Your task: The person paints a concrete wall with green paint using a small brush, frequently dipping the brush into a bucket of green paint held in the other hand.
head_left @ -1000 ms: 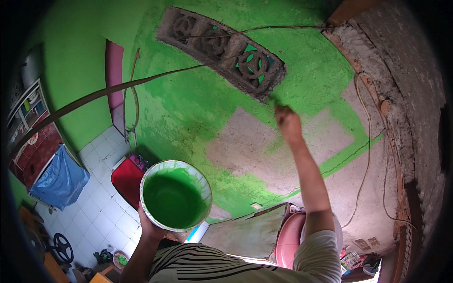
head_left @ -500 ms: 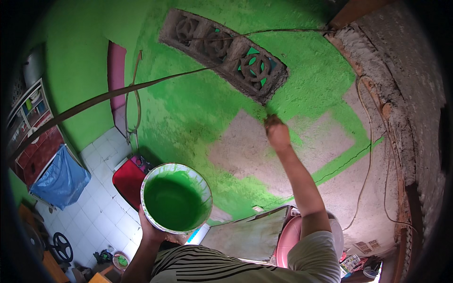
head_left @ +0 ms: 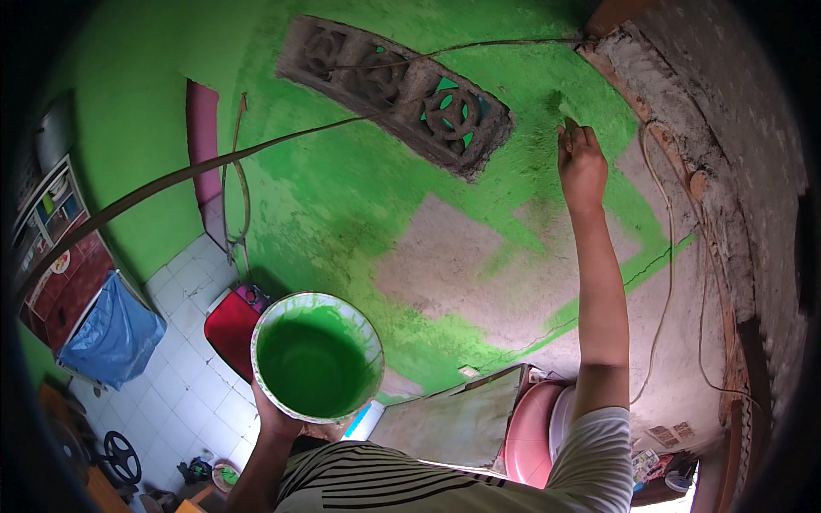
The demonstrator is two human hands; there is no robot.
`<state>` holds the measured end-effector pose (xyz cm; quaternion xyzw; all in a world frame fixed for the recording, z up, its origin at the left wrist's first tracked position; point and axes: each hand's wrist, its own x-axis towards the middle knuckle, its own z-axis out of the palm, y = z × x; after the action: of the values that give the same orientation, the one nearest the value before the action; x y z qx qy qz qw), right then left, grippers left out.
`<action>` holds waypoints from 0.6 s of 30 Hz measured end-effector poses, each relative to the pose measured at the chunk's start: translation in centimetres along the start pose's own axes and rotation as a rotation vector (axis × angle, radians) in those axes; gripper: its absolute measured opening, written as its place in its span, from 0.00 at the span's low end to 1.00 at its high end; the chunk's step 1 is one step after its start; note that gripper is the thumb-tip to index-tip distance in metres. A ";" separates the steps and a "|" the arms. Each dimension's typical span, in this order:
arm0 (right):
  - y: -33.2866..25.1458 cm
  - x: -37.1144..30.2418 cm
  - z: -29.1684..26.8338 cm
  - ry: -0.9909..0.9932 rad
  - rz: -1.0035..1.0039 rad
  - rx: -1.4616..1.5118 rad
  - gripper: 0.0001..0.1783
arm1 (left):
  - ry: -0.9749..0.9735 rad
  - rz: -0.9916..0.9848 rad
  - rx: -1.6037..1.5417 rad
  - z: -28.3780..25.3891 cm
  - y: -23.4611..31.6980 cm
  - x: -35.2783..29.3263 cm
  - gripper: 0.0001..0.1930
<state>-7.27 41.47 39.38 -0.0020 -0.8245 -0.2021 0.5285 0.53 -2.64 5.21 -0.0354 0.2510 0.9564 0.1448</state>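
Holding round bucket [head_left: 366, 338] of green paint [head_left: 312, 369] at lower centre-left with left hand [head_left: 274, 415]; can't tell finger placement underneath. Gripping brush [head_left: 565, 113] tightly in right hand [head_left: 584, 167] at upper right, right of grey vent block [head_left: 416, 98]. Pointing brush at green wall [head_left: 316, 188]; can't confirm contact.

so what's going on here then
A person is brushing green paint onto a wall. The left hand holds a bucket with green paint in it, while the right hand grips a brush up at the wall, to the right of the patterned vent blocks. Green covers the wall around the blocks; lower down, a pinkish-grey patch shows bare.
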 end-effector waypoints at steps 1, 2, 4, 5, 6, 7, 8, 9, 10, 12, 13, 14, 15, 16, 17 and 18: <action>0.7 -0.7 0.6 0.005 -0.034 -0.028 0.08 | 0.004 0.026 0.044 0.0 -0.2 -0.1 0.19; 1.5 -1.7 1.3 0.010 -0.067 -0.060 0.09 | -0.002 0.019 0.046 0.1 -0.4 -0.1 0.19; 2.3 -5.3 3.3 -0.065 -0.155 -0.080 0.11 | 0.012 -0.004 0.031 0.4 -0.7 0.1 0.17; 1.2 -7.3 4.4 -0.162 -0.166 -0.073 0.11 | 0.010 0.001 0.034 0.4 -0.6 0.2 0.17; 0.2 -9.6 5.0 -0.261 -0.180 -0.074 0.11 | -0.010 -0.003 0.029 0.5 -0.5 0.1 0.17; 0.4 -12.3 5.8 -0.407 -0.177 -0.044 0.11 | -0.034 -0.016 0.024 0.7 -0.7 0.1 0.17; -1.9 -14.1 6.2 -0.413 -0.029 0.096 0.03 | -0.030 -0.014 0.026 0.4 -0.8 0.0 0.17; -2.5 -15.6 6.1 -0.361 -0.064 0.238 0.05 | -0.058 0.010 0.081 0.1 -0.9 0.1 0.17; -4.3 -16.1 5.5 -0.394 -0.009 0.250 0.03 | -0.073 0.049 0.141 -0.3 -0.8 0.2 0.18; -4.2 -16.2 4.4 -0.427 0.055 0.248 0.03 | -0.017 -0.049 -0.018 -0.1 -0.8 0.3 0.19; -2.4 -16.2 4.5 -0.391 0.015 0.328 0.02 | 0.043 -0.145 -0.179 0.0 -0.8 0.4 0.21; -0.2 -16.0 3.8 -0.356 -0.022 0.398 0.04 | 0.036 -0.155 -0.178 0.0 -1.0 0.4 0.21; 2.1 -15.1 3.3 -0.236 -0.119 0.347 0.02 | 0.025 -0.159 -0.165 -0.1 -1.4 0.5 0.22; 2.8 -13.7 2.5 -0.215 -0.004 0.304 0.02 | 0.023 -0.151 -0.150 -0.3 -1.4 0.5 0.23; 3.0 -12.0 1.6 -0.165 0.111 0.231 0.03 | 0.027 -0.150 -0.146 -0.4 -1.3 0.5 0.23; 3.2 -10.2 0.4 -0.084 0.097 0.227 0.07 | 0.016 -0.156 -0.160 -0.3 -1.3 0.5 0.23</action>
<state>-2.38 46.65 31.40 0.0097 -0.8626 -0.0814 0.4992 0.45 -1.59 4.25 -0.0740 0.1716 0.9590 0.2133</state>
